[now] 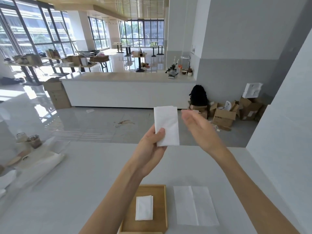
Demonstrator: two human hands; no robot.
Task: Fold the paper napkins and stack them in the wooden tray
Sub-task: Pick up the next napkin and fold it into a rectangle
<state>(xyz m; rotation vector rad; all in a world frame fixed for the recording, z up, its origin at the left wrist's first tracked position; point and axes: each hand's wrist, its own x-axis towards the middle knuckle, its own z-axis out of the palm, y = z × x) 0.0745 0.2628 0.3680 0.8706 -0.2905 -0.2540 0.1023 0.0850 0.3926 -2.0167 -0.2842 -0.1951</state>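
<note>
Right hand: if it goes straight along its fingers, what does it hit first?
Likely the napkin in the left hand; the right hand aims at that napkin's right edge, though depth is unclear.

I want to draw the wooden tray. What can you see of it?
The wooden tray is shallow and rectangular, light brown wood with a low raised rim. It lies flat on the pale table, near the view's bottom. Folded white napkins lie in its middle. The left forearm covers part of its left side. An unfolded napkin lies to its right, apart.
</note>
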